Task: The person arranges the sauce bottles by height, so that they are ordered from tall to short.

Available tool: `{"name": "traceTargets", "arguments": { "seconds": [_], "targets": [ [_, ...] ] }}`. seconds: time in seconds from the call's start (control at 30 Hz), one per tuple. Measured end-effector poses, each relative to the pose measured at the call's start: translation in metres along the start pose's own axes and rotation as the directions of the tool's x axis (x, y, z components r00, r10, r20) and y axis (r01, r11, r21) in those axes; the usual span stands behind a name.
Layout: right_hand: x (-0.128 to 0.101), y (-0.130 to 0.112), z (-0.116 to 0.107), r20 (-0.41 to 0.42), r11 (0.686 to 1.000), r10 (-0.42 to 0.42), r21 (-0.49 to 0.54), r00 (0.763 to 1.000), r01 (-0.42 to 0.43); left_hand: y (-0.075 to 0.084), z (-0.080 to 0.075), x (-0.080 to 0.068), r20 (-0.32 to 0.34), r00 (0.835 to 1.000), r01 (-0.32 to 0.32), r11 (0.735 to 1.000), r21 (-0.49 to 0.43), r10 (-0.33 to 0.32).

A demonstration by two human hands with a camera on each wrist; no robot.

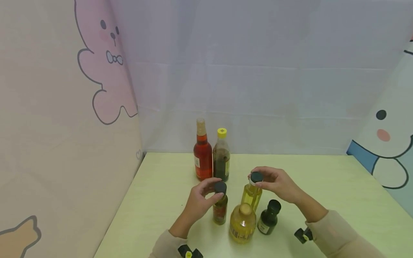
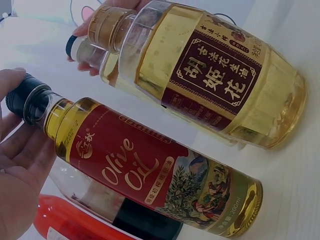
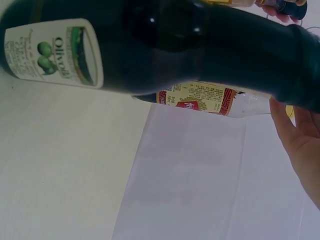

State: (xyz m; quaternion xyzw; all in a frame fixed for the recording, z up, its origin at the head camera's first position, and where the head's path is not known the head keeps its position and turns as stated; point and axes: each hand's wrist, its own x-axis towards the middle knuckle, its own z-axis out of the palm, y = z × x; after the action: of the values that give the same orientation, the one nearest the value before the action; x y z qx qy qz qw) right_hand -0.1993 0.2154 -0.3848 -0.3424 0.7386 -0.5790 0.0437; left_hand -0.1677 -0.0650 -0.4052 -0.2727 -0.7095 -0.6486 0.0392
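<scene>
My left hand (image 1: 200, 202) pinches the black cap of an olive oil bottle (image 1: 220, 212), which stands upright; its red label (image 2: 135, 155) reads clearly in the left wrist view. With thumb and fingers, my right hand (image 1: 280, 183) holds the dark cap of a bottle of yellow oil (image 1: 250, 197). Between the hands and nearer to me is a rounded peanut oil bottle (image 1: 242, 229) with a tan cap. Just right of it stands a small dark green olive oil bottle (image 1: 267, 219), which covers much of the right wrist view and hides what the right hand holds there.
Behind the left hand stand a tall bottle of red liquid (image 1: 203, 157) and a yellow-capped bottle (image 1: 221, 157) of dark liquid, side by side. All rest on a pale yellow table (image 1: 309, 179). Cloth curtains (image 1: 245, 79) with cartoon prints hang behind and at both sides.
</scene>
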Motion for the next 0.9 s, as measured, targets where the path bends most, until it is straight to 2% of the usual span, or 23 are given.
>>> {"name": "traceTargets", "arguments": {
  "seconds": [0.13, 0.47, 0.67, 0.9],
  "targets": [
    [0.004, -0.002, -0.002, 0.000, 1.000, -0.006, 0.001, 1.000, 0.006, -0.001, 0.000, 0.000, -0.006, 1.000, 0.010, 1.000, -0.001, -0.010],
    [0.013, -0.006, -0.006, -0.035, 0.998, 0.025, -0.049, 0.999, -0.027, -0.003, 0.002, 0.001, -0.013, 0.999, -0.033, 0.999, -0.010, 0.033],
    [0.020, -0.003, -0.009, -0.073, 0.994, 0.071, -0.077, 0.995, -0.076, -0.003, 0.002, 0.001, -0.018, 1.000, -0.020, 1.000, -0.014, 0.019],
    [0.026, 0.002, -0.013, -0.106, 0.993, 0.084, -0.072, 0.991, -0.091, -0.003, 0.003, 0.000, -0.020, 1.000, 0.000, 1.000, -0.020, 0.000]
  ]
}}
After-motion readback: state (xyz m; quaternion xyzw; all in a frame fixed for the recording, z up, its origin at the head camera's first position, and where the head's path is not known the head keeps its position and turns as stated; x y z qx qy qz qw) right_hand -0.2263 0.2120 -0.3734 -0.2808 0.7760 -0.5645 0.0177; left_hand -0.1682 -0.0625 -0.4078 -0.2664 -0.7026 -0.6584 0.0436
